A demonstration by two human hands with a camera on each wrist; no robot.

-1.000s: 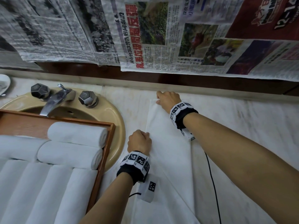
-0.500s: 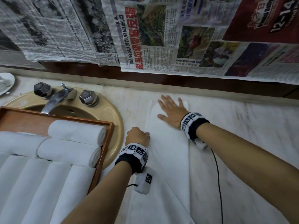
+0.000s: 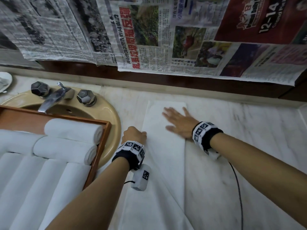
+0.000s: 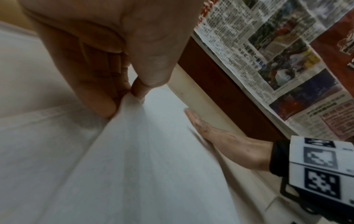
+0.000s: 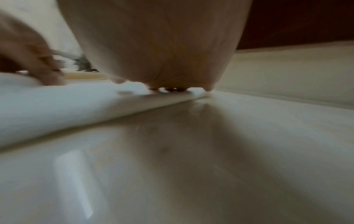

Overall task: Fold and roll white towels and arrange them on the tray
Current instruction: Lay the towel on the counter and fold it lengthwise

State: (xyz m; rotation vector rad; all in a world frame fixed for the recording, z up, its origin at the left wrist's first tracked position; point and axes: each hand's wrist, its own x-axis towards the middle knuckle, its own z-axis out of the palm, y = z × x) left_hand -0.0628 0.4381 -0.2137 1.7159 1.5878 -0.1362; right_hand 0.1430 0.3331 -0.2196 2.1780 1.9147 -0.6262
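On the counter right of the sink, left hand pinching the left edge of the towel, right hand flat, fingers spread on its far end, long axis running toward the wall; pinch itself plain only from left wrist; tray of rolls left.

A pale marble surface runs back to a low cream upstand under a dark wood band. Newspaper sheets, some in colour, some black and white, cover the wall above. At the left sits a beige basin with a chrome tap and two faceted knobs. The light is dim and even.
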